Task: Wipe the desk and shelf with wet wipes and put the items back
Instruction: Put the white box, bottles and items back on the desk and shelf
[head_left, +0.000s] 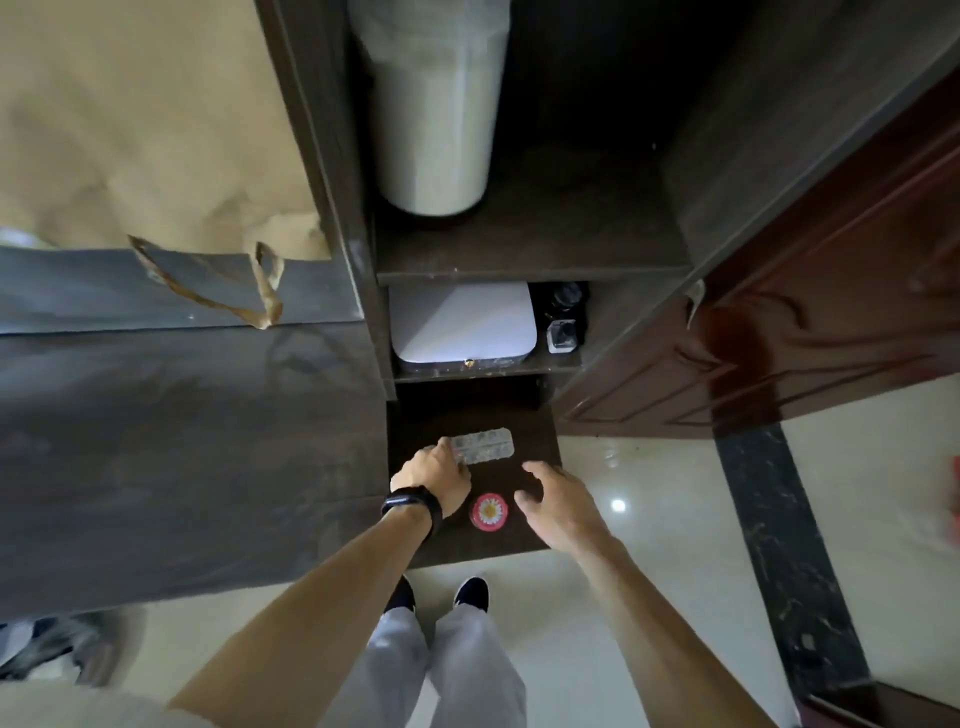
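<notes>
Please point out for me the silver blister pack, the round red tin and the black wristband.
silver blister pack (488, 444): head view, middle of its foil face.
round red tin (488, 511): head view, flower design on its lid.
black wristband (413, 505): head view, top of the band on the left wrist.

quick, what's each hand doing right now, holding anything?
Left hand: fingers closed on the blister pack lying on the low shelf.
Right hand: open, fingers spread, holding nothing, beside the round red tin.

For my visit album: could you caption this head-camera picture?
Left hand on a blister pack, right hand open beside a red round tin on the lowest shelf.
</notes>
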